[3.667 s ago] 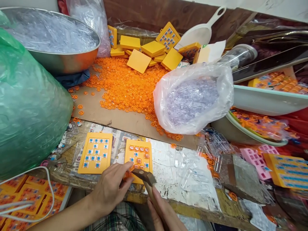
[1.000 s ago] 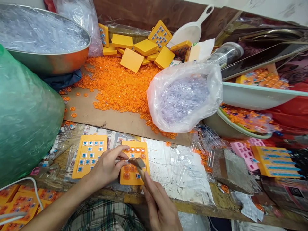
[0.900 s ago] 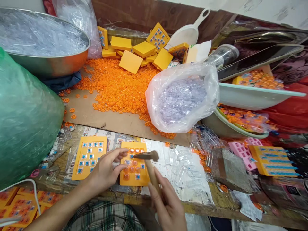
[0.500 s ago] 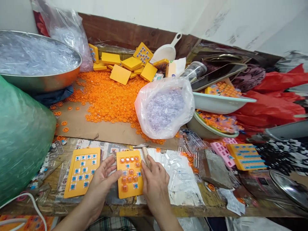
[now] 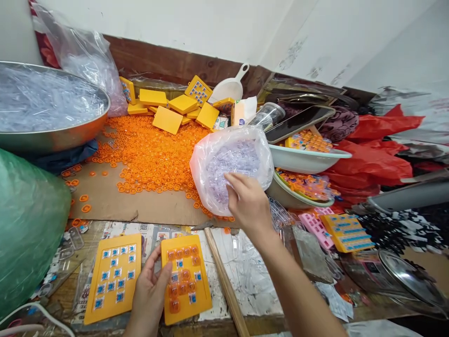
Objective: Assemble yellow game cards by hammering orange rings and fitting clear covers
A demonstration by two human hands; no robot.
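Note:
My left hand lies open, fingers flat against the left edge of a yellow tray that carries orange caps and blue pieces. A second yellow tray with blue pieces lies just left of it. My right hand reaches up to the mouth of a clear plastic bag full of small clear plastic parts, its fingers curled at the opening; whether they hold anything is hidden. The wooden-handled hammer lies on the bench between the tray and my right arm.
A heap of orange caps covers cardboard behind the trays, with stacked yellow trays beyond. A metal bowl of clear parts and a green bag stand left. Bowls, pink and yellow trays and a metal block crowd the right.
My right hand has let go of the hammer, which now lies on the bench, and has moved up to the clear bag. My left hand stays by the tray. The view has tilted up.

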